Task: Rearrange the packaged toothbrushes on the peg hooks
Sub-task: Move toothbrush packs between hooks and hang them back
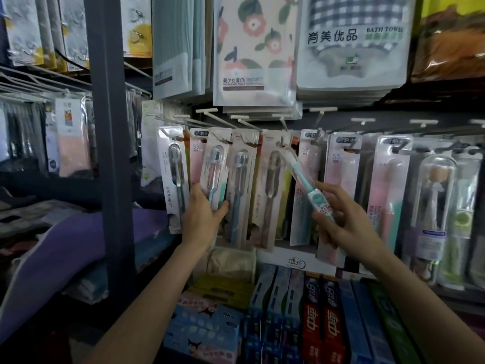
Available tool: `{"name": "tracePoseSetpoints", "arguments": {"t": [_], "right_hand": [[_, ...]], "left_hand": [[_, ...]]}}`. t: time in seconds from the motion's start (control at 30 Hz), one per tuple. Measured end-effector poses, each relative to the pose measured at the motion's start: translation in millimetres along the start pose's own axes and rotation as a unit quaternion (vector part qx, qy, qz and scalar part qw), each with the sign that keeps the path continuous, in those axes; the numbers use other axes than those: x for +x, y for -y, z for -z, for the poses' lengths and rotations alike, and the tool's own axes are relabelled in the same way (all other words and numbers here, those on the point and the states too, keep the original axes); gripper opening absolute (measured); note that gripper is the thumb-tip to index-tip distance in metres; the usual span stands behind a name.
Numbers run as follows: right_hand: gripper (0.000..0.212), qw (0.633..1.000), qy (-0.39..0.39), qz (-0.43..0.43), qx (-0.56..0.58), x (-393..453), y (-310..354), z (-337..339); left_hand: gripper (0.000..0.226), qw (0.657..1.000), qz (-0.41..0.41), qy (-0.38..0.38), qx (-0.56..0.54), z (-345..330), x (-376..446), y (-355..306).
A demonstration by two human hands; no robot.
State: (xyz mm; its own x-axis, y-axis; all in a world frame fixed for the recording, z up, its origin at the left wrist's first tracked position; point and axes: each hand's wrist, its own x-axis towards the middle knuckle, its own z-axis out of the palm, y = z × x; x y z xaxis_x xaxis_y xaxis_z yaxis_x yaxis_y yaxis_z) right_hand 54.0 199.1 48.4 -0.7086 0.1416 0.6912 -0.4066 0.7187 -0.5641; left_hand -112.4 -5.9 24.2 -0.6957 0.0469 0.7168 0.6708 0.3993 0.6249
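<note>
We pinch the teal toothbrush pack (301, 177) in our right hand (341, 224), long axis slanting up-left from the fingers toward the peg hook (282, 143), while our left hand (202, 214) grips a hanging pack (214, 169).

1 head view, close, facing forward-down at peg hooks (319, 139).

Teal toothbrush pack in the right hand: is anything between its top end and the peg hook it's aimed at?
Nothing visible does. The right hand holds the teal toothbrush pack tilted, its top end right at the peg hook, in front of the packs already hanging there. The left hand grips a neighbouring pack, off to the side.
</note>
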Motion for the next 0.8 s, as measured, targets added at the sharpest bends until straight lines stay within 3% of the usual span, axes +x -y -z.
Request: {"name": "tracePoseSetpoints", "arguments": {"t": [0.2, 0.33, 0.4, 0.47, 0.53, 0.63, 0.7, 0.8], "right_hand": [[0.049, 0.989, -0.031, 0.024, -0.142, -1.0, 2.5, -9.5], [0.058, 0.972, -0.085, 0.041, -0.215, -9.0, 3.3, -24.8], [0.054, 0.958, -0.12, 0.081, -0.248, -8.0, 10.7, -33.5], [0.044, 0.954, -0.14, 0.114, -0.24, -4.2, 20.3, -44.0], [0.036, 0.964, -0.113, 0.143, -0.194, 2.4, 30.2, -58.8], [0.033, 0.973, -0.01, 0.16, -0.163, 13.8, 41.1, -88.1], [0.038, 0.981, 0.047, 0.112, -0.153, 19.8, 42.2, -109.5], [0.058, 0.989, 0.068, 0.028, -0.126, 25.0, 39.4, -134.8]], "left_hand": [[0.04, 0.999, 0.011, 0.007, -0.04, -4.4, -3.2, -6.6], [0.071, 0.994, 0.025, 0.038, -0.097, 4.8, -7.9, -5.9], [0.067, 0.993, 0.023, 0.041, -0.106, 11.8, -10.4, -5.9], [0.048, 0.993, 0.028, 0.044, -0.104, 18.1, -12.1, -4.2], [0.03, 0.993, 0.029, 0.049, -0.099, 23.2, -12.4, 2.2], [0.019, 0.993, 0.036, 0.041, -0.102, 30.4, -10.6, 13.4], [0.017, 0.994, 0.032, 0.029, -0.103, 37.5, -9.1, 18.0], [0.014, 0.989, 0.026, 0.054, -0.133, 49.8, -8.6, 20.6]]}}
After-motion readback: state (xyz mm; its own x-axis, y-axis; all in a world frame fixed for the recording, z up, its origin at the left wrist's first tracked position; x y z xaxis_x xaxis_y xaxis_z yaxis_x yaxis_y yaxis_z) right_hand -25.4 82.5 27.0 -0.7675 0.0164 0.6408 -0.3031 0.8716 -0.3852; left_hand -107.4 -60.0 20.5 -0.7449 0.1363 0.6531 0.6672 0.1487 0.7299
